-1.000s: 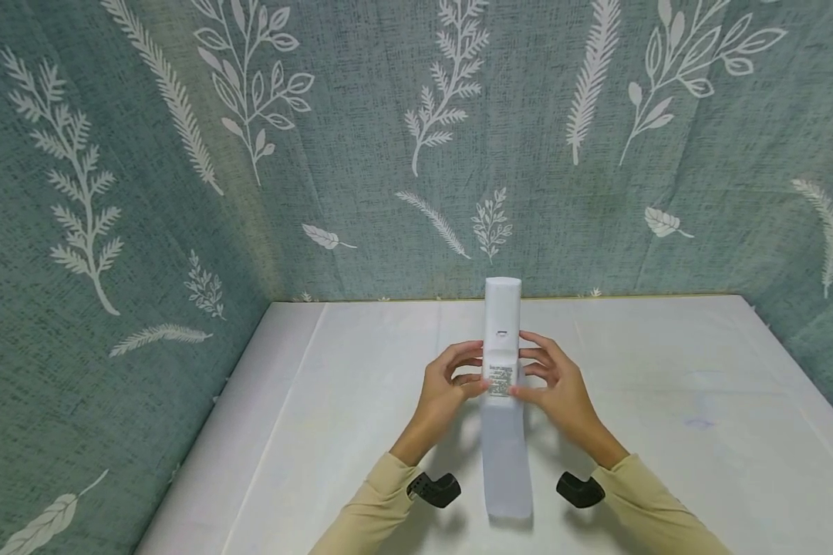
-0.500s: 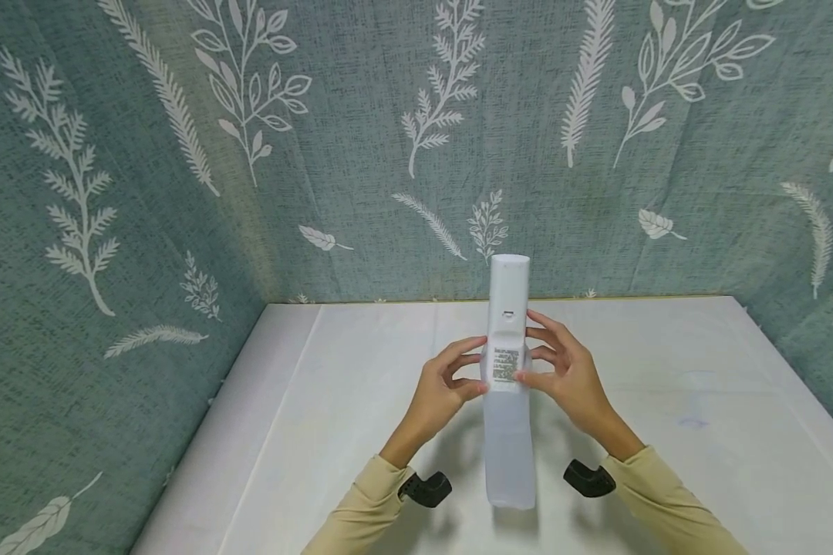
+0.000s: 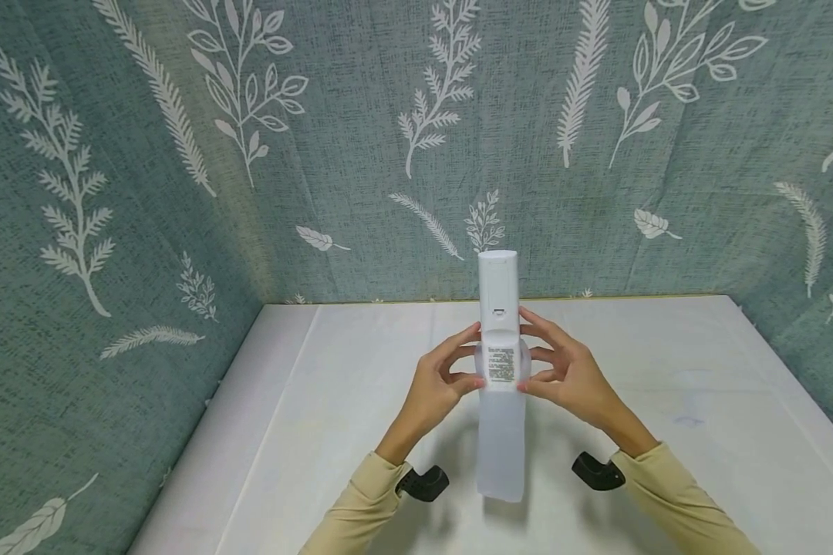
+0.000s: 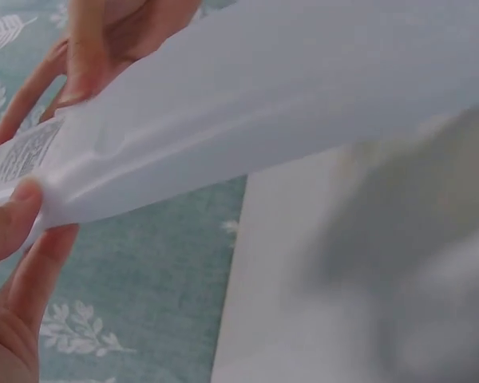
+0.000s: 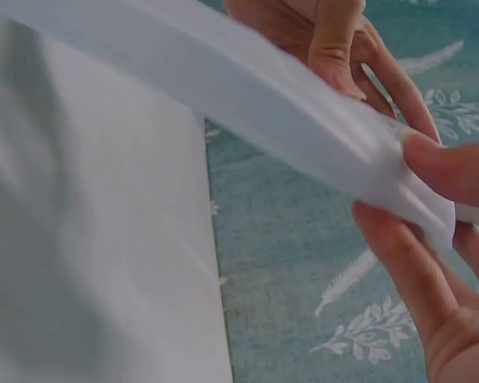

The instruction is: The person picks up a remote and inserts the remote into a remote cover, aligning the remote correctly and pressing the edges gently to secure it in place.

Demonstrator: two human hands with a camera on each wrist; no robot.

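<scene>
A white remote control [image 3: 497, 287] stands upright above the table, back side toward me, with a printed label [image 3: 501, 362]. Its lower part sits in a translucent plastic sleeve [image 3: 501, 447] that hangs below the hands. My left hand [image 3: 463, 359] pinches the sleeve's mouth on the left edge, thumb in front, and my right hand [image 3: 536, 353] pinches it on the right. In the left wrist view the left thumb [image 4: 8, 219] presses the sleeve [image 4: 303, 88] beside the label [image 4: 20, 155]. The right wrist view shows the right thumb [image 5: 455, 171] on the sleeve [image 5: 223, 80].
A white table [image 3: 666, 370] lies under the hands, closed in at the back and both sides by green cloth with white leaf prints [image 3: 319, 154]. A black camera mount sits on each wrist [image 3: 423, 482] [image 3: 597, 472].
Both hands have lifted the remote and its sleeve a little higher and slightly left. The grip at the sleeve's mouth stays the same.
</scene>
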